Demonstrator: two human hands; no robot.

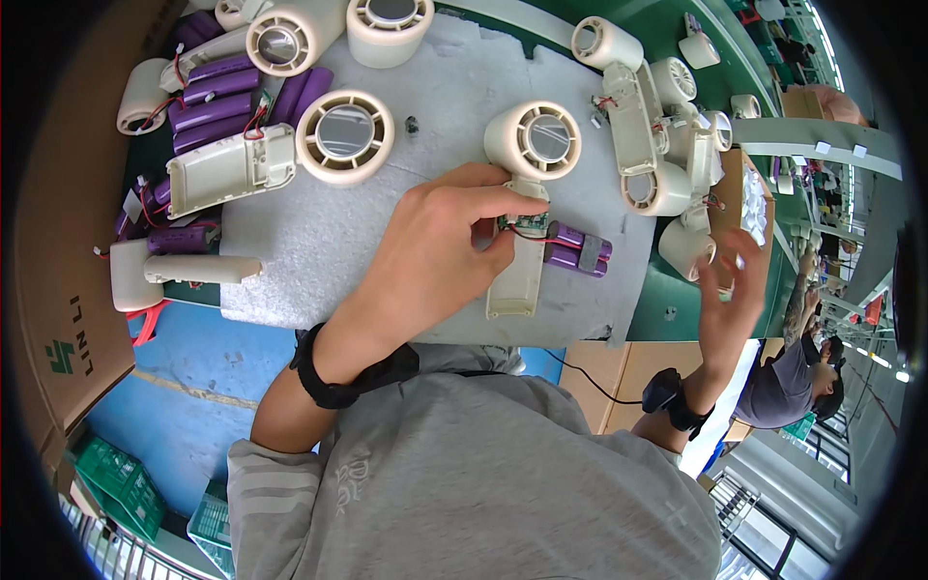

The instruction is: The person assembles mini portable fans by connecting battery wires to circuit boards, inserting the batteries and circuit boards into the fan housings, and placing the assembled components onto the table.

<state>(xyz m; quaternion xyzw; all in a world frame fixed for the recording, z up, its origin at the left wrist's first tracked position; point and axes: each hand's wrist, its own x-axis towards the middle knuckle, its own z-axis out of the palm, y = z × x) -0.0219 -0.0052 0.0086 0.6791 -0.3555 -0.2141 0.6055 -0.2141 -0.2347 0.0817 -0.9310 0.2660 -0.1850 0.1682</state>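
My left hand (425, 256) has its thumb and index finger closed on a small green circuit board (527, 221) at the top of an open handle. That handle belongs to a cream plastic housing (515, 280) with a round, spoked head (534, 141) and a shiny grey disc in its middle. Thin red and black wires run from the board to a purple battery pack (578, 249), which lies just right of the handle. My right hand (732, 295) is raised at the right edge of the bench, fingers apart and nothing visible in them, close to another cream round head (685, 248).
A grey foam mat (435, 106) covers the bench. Several purple battery packs (215, 101) and cream housings (232, 172) crowd the left; more housings (633, 121) stand right, beside a cardboard box (757, 174). A tall carton (68, 242) borders the left. Another person (788, 387) sits farther right.
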